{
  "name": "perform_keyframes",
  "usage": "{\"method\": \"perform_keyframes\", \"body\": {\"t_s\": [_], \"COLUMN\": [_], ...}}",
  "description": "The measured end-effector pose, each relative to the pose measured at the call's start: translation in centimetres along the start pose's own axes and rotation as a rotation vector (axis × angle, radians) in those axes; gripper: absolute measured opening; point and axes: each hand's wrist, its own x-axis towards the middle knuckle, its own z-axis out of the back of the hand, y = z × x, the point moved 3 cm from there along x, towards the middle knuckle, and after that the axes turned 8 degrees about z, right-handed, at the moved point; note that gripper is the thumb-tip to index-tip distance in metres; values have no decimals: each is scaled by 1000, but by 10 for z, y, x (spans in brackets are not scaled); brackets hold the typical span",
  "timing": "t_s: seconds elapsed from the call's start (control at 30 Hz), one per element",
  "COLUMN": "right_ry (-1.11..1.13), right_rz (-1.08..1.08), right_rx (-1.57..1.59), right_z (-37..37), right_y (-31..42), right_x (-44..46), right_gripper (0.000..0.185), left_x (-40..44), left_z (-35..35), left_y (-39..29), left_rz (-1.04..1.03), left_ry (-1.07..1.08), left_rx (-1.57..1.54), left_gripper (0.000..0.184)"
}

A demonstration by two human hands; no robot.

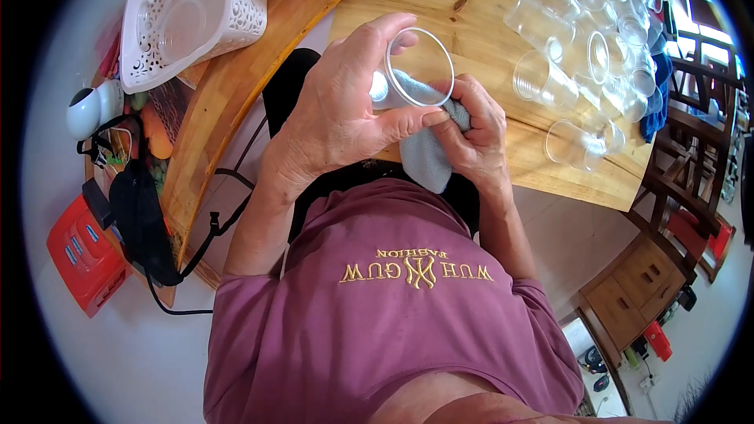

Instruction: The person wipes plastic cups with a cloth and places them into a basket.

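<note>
My left hand (345, 94) grips a clear plastic cup (430, 102) by its side, thumb near the rim, with the round mouth tilted up toward me. A grey cloth (426, 159) is pinched in my right hand (479, 129), pressed close to the cup's right side. The cloth's lower end hangs down over my lap. Part of the cloth shows through the cup's clear wall; whether it lies inside or behind I cannot tell. The fingertips of my right hand are partly hidden by cup and cloth.
Many clear plastic cups (542, 78) lie heaped on the right of the wooden table (471, 39). A white lattice basket (243, 16) holding clear cups stands at upper left on a wooden surface (206, 102). A black bag (137, 212) and a red plastic box (82, 251) are at left.
</note>
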Motion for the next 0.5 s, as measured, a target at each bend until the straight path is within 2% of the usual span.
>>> {"method": "perform_keyframes", "body": {"t_s": [0.5], "right_ry": [-2], "right_rz": [0], "right_rx": [21], "right_z": [0], "right_y": [0], "right_x": [0], "right_gripper": [18], "left_x": [2], "left_z": [-1], "left_y": [1], "left_rz": [-23], "left_ry": [-15], "left_rx": [-14], "left_gripper": [86]}}
